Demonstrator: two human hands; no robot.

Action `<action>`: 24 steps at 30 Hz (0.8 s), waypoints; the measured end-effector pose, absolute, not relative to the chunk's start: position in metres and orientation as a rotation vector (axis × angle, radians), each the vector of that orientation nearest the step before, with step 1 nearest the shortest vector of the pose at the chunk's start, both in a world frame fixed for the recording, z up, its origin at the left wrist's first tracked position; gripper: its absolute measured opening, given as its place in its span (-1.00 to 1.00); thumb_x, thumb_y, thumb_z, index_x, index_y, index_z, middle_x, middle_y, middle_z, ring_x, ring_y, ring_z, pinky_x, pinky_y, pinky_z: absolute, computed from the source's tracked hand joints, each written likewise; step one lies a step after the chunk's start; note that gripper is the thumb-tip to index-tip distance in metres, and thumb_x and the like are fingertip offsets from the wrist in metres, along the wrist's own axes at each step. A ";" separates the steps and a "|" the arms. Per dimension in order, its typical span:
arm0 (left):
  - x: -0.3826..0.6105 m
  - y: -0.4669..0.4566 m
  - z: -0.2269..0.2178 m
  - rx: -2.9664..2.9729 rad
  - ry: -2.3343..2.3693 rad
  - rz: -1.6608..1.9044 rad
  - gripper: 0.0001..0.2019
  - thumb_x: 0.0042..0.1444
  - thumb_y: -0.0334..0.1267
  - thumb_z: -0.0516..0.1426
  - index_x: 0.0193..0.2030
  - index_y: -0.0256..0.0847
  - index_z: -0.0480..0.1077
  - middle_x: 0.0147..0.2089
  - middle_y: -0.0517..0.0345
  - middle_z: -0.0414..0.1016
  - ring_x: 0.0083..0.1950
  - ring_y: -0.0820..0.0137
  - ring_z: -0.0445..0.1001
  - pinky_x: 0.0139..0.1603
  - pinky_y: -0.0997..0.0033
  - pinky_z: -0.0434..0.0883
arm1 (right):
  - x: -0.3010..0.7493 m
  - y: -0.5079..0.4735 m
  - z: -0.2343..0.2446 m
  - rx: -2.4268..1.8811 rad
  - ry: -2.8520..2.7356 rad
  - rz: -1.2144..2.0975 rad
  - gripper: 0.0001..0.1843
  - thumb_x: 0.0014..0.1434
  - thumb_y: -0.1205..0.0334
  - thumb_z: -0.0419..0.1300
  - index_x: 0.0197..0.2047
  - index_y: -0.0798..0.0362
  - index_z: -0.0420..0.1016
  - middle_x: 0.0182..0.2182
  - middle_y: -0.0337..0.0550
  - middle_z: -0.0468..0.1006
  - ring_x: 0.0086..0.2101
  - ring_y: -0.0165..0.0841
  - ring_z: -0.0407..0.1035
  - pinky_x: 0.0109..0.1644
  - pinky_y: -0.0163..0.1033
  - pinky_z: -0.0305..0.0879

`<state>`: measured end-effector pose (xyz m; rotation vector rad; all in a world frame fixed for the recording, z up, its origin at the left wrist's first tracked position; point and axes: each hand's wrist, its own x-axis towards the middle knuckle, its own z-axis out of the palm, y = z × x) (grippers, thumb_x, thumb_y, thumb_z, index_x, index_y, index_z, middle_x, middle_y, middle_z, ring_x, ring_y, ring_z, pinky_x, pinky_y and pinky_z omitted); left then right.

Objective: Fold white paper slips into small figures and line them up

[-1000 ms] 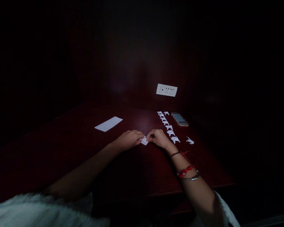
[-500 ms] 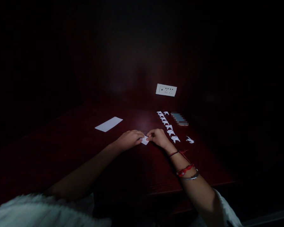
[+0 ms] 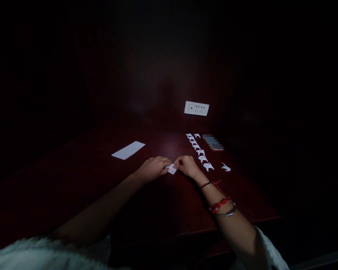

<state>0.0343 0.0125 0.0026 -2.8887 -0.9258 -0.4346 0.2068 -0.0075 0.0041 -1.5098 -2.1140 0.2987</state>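
My left hand [image 3: 153,167] and my right hand [image 3: 187,165] meet at the middle of a dark red table [image 3: 163,202]. Both pinch a small white folded paper piece [image 3: 171,169] that rests low over the tabletop between their fingertips. My right wrist wears a thin dark band, a red thread bracelet and a metal bangle. Just right of my right hand, a row of several small white folded paper pieces [image 3: 199,152] runs away from me.
A flat white paper strip [image 3: 128,150] lies to the far left. A phone [image 3: 213,142] lies beside the row, and one folded piece [image 3: 226,167] sits apart at the right. A white wall socket [image 3: 196,108] is behind. The surroundings are very dark.
Both hands stay pinched on the small paper piece and shift only slightly; the view has drifted a little.
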 end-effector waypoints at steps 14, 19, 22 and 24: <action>0.035 0.017 0.000 -2.874 -1.053 -0.424 -0.72 0.07 -0.13 -0.09 -0.09 -0.05 0.25 -0.02 0.22 0.26 -0.04 0.32 0.21 -0.11 0.34 0.17 | 0.217 -0.013 0.019 -1.399 -2.546 0.113 -0.75 0.04 0.30 0.04 -0.20 0.05 0.43 -0.33 -0.12 0.43 -0.28 -0.42 0.29 -0.18 -0.39 0.12; 0.035 0.016 0.001 -2.866 -1.088 -0.394 -0.72 0.06 -0.11 -0.08 -0.11 -0.02 0.28 0.04 0.23 0.20 0.02 0.26 0.14 -0.10 0.28 0.17 | 0.213 -0.015 0.023 -1.504 -2.552 0.121 -0.76 0.05 0.28 0.02 -0.22 0.05 0.43 -0.28 -0.09 0.42 -0.23 -0.39 0.28 -0.16 -0.38 0.10; 0.036 0.017 0.002 -2.862 -1.095 -0.387 -0.73 0.05 -0.12 -0.06 -0.12 -0.03 0.29 0.05 0.22 0.19 0.03 0.26 0.13 -0.08 0.27 0.15 | 0.211 -0.016 0.026 -1.525 -2.559 0.116 -0.76 0.06 0.28 0.00 -0.23 0.04 0.43 -0.27 -0.10 0.42 -0.20 -0.39 0.27 -0.15 -0.39 0.09; 0.037 0.017 0.001 -2.871 -1.092 -0.385 -0.73 0.05 -0.13 -0.06 -0.11 -0.04 0.29 0.05 0.22 0.20 0.02 0.27 0.14 -0.06 0.28 0.15 | 0.211 -0.018 0.026 -1.512 -2.556 0.092 -0.74 0.07 0.25 -0.01 -0.20 0.03 0.42 -0.27 -0.10 0.42 -0.21 -0.40 0.28 -0.15 -0.39 0.09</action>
